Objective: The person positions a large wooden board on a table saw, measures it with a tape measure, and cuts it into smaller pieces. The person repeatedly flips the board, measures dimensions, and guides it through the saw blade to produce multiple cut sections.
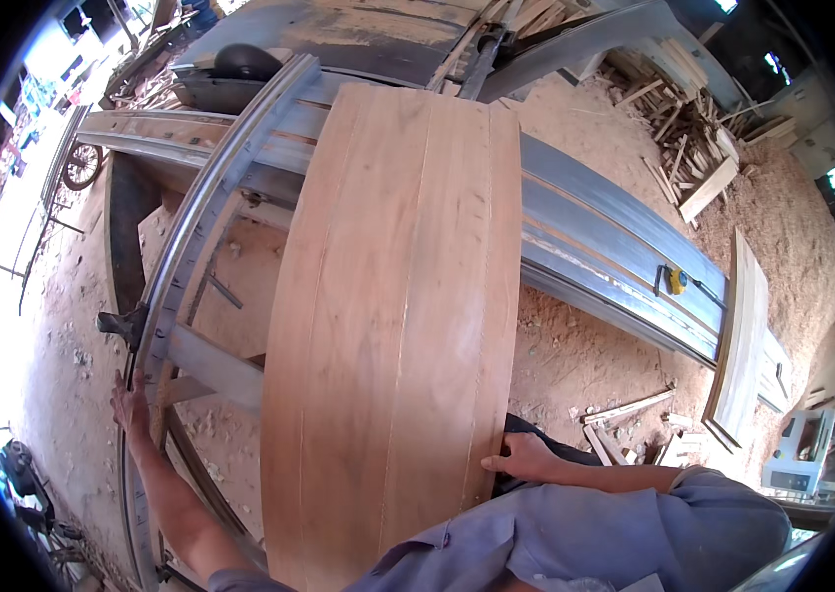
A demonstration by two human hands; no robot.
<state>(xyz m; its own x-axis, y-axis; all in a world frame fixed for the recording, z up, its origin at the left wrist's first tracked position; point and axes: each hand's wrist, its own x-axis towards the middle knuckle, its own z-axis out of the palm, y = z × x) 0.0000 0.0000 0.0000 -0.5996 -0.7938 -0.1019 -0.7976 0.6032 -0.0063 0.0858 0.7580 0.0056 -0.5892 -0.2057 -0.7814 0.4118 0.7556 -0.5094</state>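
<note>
A wide wooden panel (388,326), made of several joined boards, lies lengthwise before me across a metal sliding table (625,232). My right hand (524,459) holds the panel's right edge near my body; its thumb rests on top and the other fingers are mostly hidden. Out to the left, my left hand (129,405) grips a long metal rail (181,247) with a measuring scale along it. Just beyond those fingers sits a dark stop block (124,324) on the rail. A gap separates the rail from the panel's left edge.
A yellow tape measure (675,280) lies on the sliding table, with a loose board (739,340) across its right end. Scrap wood (684,138) is heaped at the back right beside sawdust. A dark rounded guard (245,64) stands at the back left. Offcuts (635,424) litter the floor.
</note>
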